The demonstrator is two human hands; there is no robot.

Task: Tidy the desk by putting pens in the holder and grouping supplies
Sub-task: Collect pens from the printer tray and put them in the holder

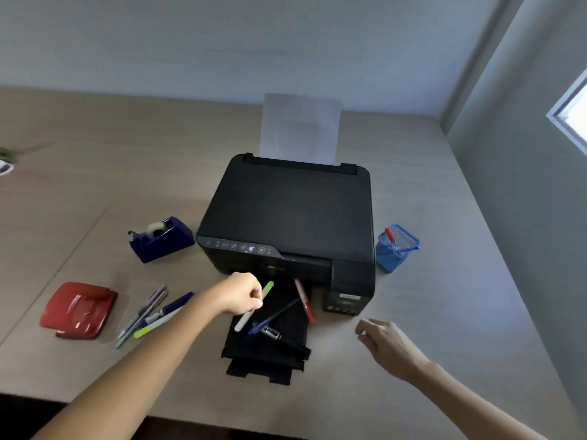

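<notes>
My left hand pinches a white pen with a green cap over the printer's black output tray. On that tray lie a red pen, a thin black pen, a blue pen and a black marker. My right hand hovers over the desk right of the tray, fingers loosely curled, holding nothing. The blue mesh pen holder stands right of the printer with a red-handled item inside. Several more pens and a yellow-green highlighter lie left of my forearm.
A black printer with paper in its rear feed sits mid-desk. A dark blue tape dispenser stands to its left, and a red hole punch lies further left. A wall bounds the desk on the right.
</notes>
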